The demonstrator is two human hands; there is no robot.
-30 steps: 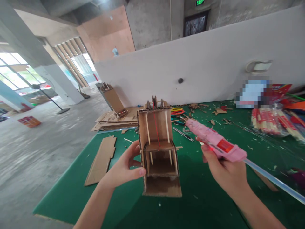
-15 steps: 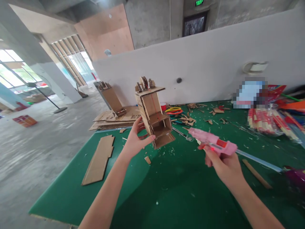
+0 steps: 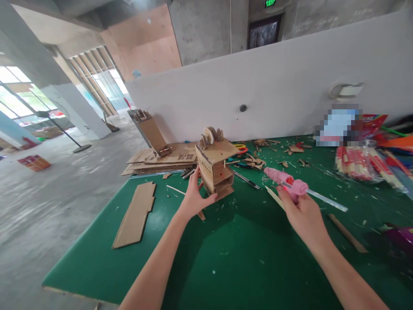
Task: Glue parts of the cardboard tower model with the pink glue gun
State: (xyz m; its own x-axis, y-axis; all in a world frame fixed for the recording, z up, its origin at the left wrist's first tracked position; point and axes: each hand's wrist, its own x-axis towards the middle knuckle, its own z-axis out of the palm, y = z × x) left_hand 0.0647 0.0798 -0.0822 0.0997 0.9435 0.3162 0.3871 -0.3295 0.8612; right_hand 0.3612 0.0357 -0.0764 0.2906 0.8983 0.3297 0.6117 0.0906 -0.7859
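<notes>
My left hand (image 3: 195,199) grips the lower left side of a small cardboard tower model (image 3: 215,166), which stands on the green mat (image 3: 245,249) with cardboard wheels on its flat top. My right hand (image 3: 301,211) is closed around a pink hot glue gun (image 3: 285,182). Its nozzle points left toward the model and a clear glue stick trails out to the right. The gun is held a short way right of the model, apart from it.
A flat cardboard strip (image 3: 137,214) lies at the mat's left edge. Stacked cardboard sheets (image 3: 161,160) with a second model sit at the back left. Scraps, scissors, a metal ruler (image 3: 247,180) and bagged wooden sticks (image 3: 364,165) lie along the white partition wall.
My left hand has carried the model from close in front of me out and down onto the mat. My right hand has lowered the glue gun and moved it forward.
</notes>
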